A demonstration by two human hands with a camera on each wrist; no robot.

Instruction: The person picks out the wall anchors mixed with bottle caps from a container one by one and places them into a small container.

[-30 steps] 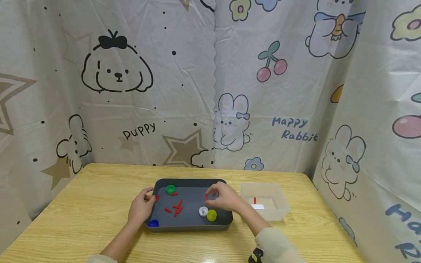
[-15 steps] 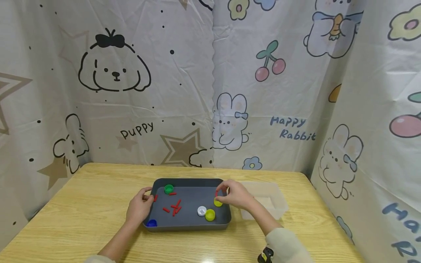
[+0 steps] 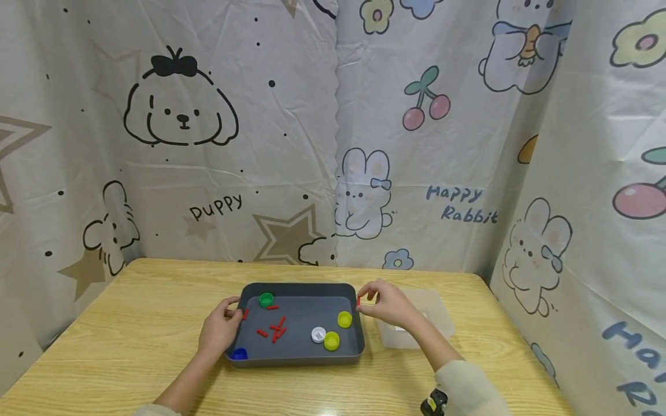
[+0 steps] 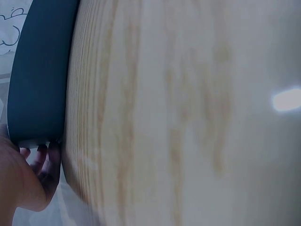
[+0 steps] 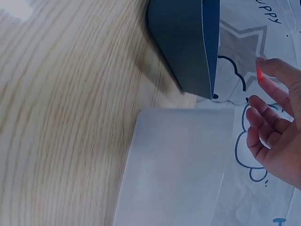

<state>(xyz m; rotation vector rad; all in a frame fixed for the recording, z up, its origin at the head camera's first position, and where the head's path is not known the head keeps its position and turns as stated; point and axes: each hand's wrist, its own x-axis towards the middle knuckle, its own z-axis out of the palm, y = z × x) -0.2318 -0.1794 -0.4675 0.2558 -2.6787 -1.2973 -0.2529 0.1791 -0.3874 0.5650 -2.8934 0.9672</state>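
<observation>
My left hand point(image 3: 221, 326) holds the left end of a dark grey tray point(image 3: 307, 312), thumb at the rim. In the left wrist view its fingers point(image 4: 52, 162) curl against the tray's end wall. My right hand point(image 3: 387, 303) pinches a small red stick point(image 5: 259, 74) between thumb and index finger, up near the tray's right rim. Inside the tray lie several red sticks point(image 3: 276, 327), mostly left of the middle. A green cap point(image 3: 266, 299), a blue cap point(image 3: 239, 353), a white cap point(image 3: 318, 334) and two yellow caps point(image 3: 331, 341) sit there too.
Right of the tray stands a translucent plastic box point(image 3: 442, 315), partly covered by my right forearm. Both stand on a wood-grain table point(image 3: 171, 300). A printed curtain point(image 3: 291, 144) hangs behind the table and along its sides.
My right hand has moved right with the red stick, from above the tray to its right rim. The far yellow cap, earlier covered by that hand, now shows. My left hand stays at the tray.
</observation>
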